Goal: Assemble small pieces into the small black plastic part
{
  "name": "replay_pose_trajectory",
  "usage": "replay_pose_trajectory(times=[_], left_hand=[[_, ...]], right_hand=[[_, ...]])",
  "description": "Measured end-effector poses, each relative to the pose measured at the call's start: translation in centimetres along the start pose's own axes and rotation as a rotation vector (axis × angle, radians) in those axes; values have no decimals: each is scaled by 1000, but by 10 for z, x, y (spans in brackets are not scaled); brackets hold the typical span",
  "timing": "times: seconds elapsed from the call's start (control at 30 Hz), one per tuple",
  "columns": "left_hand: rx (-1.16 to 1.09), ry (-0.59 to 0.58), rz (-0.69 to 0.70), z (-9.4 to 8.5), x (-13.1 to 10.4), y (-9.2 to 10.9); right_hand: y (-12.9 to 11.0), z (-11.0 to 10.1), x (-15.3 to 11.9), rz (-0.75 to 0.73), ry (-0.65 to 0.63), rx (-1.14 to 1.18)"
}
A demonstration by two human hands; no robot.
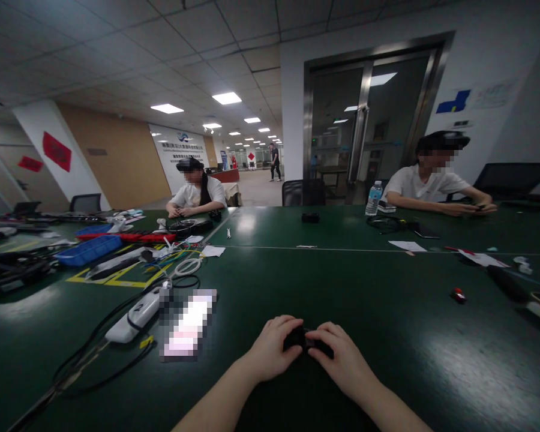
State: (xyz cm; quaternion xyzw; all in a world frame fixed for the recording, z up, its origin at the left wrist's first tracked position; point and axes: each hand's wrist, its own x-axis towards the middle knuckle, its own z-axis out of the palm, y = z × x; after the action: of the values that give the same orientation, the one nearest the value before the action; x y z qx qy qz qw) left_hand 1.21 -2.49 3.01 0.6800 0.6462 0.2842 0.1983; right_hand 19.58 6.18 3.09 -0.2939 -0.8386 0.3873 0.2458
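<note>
partly hidden, a dark object (300, 339) fills both hands (309, 351).

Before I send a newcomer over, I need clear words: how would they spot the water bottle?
Below the glass door, find the far edge of the green table. Near it, beside the seated person on the right, stands the water bottle. It is clear with a blue label, taller than anything lying around it.

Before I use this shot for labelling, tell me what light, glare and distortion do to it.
Head view: dim overall; ceiling lights glare on the green table; the black object between the left hand and right hand loses detail in darkness; wide-angle stretch leans the white pillar; coarse pixel blocks hide the bright rectangle.
</note>
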Motion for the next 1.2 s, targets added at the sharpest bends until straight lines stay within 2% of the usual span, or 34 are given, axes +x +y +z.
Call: replay_pose_trajectory(times=[0.1, 0.33, 0.83, 1.1, 1.2], left_hand=[[-9, 4, 9, 0, 0, 1], [-22, 42, 16, 2, 1, 1], [-50, 33, -39, 6, 3, -4], [-56, 41, -27, 7, 2, -5], [-50, 49, -21, 9, 4, -7]], right_hand=[[1, 0, 1, 2, 6, -19], [-1, 0, 2, 15, -96, -176], [-2, -2, 2, 49, -109, -139], [19, 5, 5, 97, -58, -191], [26, 8, 7, 99, -85, -232]])
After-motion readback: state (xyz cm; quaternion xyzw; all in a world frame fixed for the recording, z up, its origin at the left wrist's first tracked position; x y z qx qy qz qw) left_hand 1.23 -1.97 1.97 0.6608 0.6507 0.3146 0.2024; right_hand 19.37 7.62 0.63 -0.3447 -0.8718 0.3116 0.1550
